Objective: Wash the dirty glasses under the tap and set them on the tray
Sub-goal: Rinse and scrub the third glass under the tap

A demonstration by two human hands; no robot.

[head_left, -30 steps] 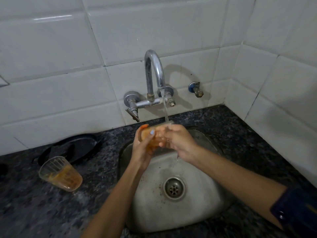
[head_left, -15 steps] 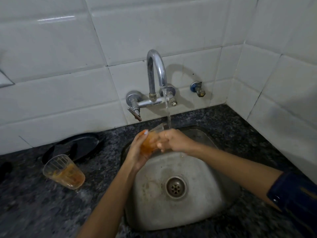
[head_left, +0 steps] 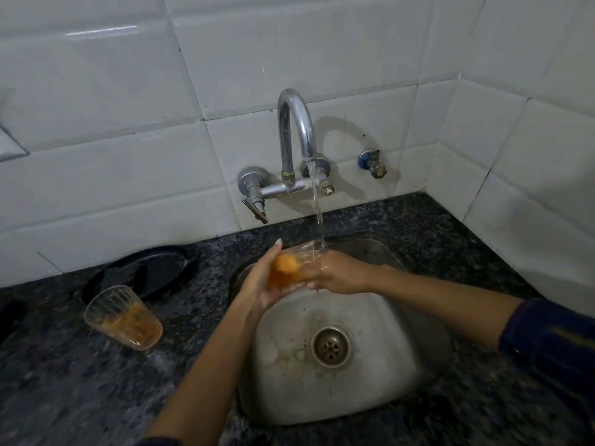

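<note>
A dark speckled stone counter (head_left: 64,381) fills the near part of the scene, backed by white wall tiles (head_left: 96,91). Set into it at centre-right is a steel sink (head_left: 370,381), its basin spotted with orange residue around the drain (head_left: 330,346). On the far wall above the basin a curved tap (head_left: 294,123) runs, its stream dropping over the far edge of the bowl, so dirty rinse water goes straight down the drain.

To the left, at the far edge of the counter, lies a black tray (head_left: 151,268), with no washed glass on it. Just in front of it a second dirty glass (head_left: 124,318) stands on the stone, tilted in this view, with orange dregs at its base; it appears to be waiting its turn.

Over the sink, the glass being washed (head_left: 294,262) lies tipped on its side with its mouth under the stream, probably so water flushes the orange contents out. The left hand (head_left: 260,281) is clamped around its base from below. The right hand (head_left: 341,273) is closed on the rim end, fingers wet, seemingly rubbing the glass.
</note>
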